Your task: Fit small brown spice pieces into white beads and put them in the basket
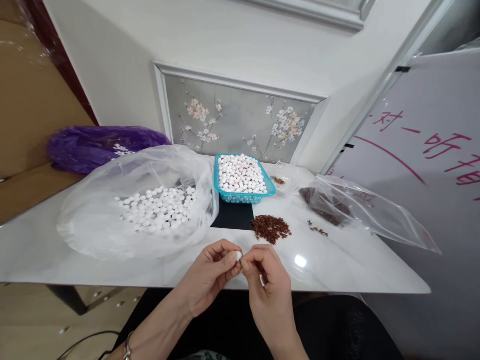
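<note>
Over the table's front edge, my left hand [217, 267] pinches a small white ball [239, 256] between thumb and fingers. My right hand [268, 275] meets it there, thumb and forefinger pressed together against the ball's side; whatever it may hold is too small to make out. Just beyond my hands lies a pile of small reddish-brown pieces [272, 228]. Behind that stands a turquoise plastic basket [245, 199] heaped with white balls, some showing brown spots. On the left, a clear plastic bag [93, 215] lies open with many loose white balls [161, 207] inside.
A purple bag [86, 145] with more white balls lies at the back left. To the right, a clear zip bag [333, 202] holds brown pieces, with a few strays beside it. A whiteboard [423, 125] with red writing borders the marble-look table [356, 270].
</note>
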Demonstrator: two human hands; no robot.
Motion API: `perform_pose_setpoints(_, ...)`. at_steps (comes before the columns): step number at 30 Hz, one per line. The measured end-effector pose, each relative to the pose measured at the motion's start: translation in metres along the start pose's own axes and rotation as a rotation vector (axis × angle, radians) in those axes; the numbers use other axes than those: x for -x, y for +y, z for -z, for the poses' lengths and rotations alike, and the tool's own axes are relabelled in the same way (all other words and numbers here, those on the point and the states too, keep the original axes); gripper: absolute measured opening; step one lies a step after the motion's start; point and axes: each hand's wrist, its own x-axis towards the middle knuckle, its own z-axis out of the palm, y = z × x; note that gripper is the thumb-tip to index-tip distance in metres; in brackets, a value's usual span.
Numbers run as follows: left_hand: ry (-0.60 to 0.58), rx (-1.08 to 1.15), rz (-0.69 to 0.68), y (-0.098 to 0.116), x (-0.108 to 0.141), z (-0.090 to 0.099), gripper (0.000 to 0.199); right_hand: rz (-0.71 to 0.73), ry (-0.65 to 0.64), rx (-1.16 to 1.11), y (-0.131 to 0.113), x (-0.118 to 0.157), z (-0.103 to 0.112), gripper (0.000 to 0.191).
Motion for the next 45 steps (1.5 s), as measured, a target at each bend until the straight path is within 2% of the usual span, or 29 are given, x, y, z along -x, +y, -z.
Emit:
perform_pose_setpoints(5,-0.005,0.047,-0.003,0.000,-0.001,-0.001,0.010,0.046,0.019,0.022,0.001,-0.001,-0.005,0.017)
perform_pose_setpoints(15,0.004,0.084,-0.016,0.000,-0.002,-0.001,0.010,0.046,0.021,-0.025,0.000,-0.005,-0.007,0.016)
perform_pose_setpoints(19,0.002,0.087,-0.029,0.001,-0.002,-0.001,0.010,-0.046,0.014,-0.079,0.002,-0.006,-0.009,0.012)
perform_pose_setpoints(22,-0.044,0.075,-0.043,0.002,-0.002,-0.002,0.010,-0.154,-0.070,-0.187,0.003,-0.008,-0.004,0.003)
perform_pose_setpoints(23,-0.065,0.071,-0.048,0.002,-0.002,-0.002,0.011,-0.162,-0.121,-0.217,0.003,-0.009,-0.001,0.008)
perform_pose_setpoints(26,-0.100,0.055,-0.057,0.003,-0.002,-0.003,0.012,-0.112,-0.270,-0.242,0.003,-0.013,0.009,0.023)
perform_pose_setpoints(29,-0.074,0.035,-0.047,0.004,-0.002,-0.004,0.015,-0.078,-0.321,-0.181,-0.001,-0.014,0.016,0.028)
perform_pose_setpoints(45,-0.028,-0.076,-0.061,0.000,-0.003,-0.004,0.026,-0.003,-0.241,-0.004,-0.008,-0.013,0.015,0.024)
